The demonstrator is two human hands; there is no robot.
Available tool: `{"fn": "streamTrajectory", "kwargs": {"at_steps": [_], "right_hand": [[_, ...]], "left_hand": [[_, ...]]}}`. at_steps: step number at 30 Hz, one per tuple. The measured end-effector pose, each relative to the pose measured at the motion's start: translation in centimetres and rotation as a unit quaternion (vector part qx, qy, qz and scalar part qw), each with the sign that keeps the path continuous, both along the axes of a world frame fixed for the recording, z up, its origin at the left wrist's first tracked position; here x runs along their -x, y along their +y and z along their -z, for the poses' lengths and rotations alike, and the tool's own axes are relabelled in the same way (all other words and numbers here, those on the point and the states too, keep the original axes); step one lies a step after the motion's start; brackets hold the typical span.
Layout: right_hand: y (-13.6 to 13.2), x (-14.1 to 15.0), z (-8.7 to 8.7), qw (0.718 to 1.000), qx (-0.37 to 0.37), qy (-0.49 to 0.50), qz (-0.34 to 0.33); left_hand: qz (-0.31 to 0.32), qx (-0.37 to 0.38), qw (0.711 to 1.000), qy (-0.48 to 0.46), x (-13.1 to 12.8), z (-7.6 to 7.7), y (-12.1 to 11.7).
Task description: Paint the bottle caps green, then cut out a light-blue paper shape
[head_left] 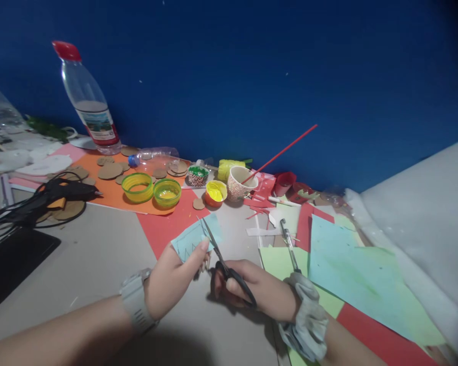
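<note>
In the middle of the view my left hand [179,277] pinches a small piece of light blue paper [191,240] between thumb and fingers. Dark pen lines, some of them zigzag, mark the paper. My right hand [248,282] grips black-handled scissors [222,259], with fingers in the loops. The scissor blades point up and left across the right part of the paper, their tips slightly parted. Part of my right fingers is hidden behind the handles.
Behind the hands stand yellow-green rings [137,188], a cup of yellow paint [216,192] and a paper cup [241,185] holding a red stick. A tall bottle [93,109] is at back left, near a black glue gun [61,190]. Blue-green paper [351,269] and a pen [290,244] lie right.
</note>
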State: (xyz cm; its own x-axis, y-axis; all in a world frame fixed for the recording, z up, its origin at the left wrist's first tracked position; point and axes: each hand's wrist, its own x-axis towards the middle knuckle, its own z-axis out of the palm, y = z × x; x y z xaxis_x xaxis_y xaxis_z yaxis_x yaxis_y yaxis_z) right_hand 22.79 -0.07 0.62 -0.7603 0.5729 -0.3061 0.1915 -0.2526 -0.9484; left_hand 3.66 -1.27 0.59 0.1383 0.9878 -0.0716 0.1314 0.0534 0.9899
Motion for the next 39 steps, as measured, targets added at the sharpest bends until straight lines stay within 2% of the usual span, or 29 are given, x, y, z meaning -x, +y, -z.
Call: {"fn": "streamTrajectory", "kwargs": {"at_steps": [13,20,39], "right_hand": [[-0.09,0.11,0.15,1.000,-0.012,0.002,0.000],[-0.12,0.03,-0.08,1.000,-0.014,-0.022,-0.007],[-0.07,0.24,-0.24,1.000,-0.017,-0.011,-0.010]], "left_hand": [[-0.002,-0.005,1.000,0.001,-0.11,0.24,-0.13],[0.014,-0.035,0.999,-0.018,-0.10,0.21,-0.03],[0.023,-0.003,1.000,-0.012,-0.06,0.05,-0.16]]}}
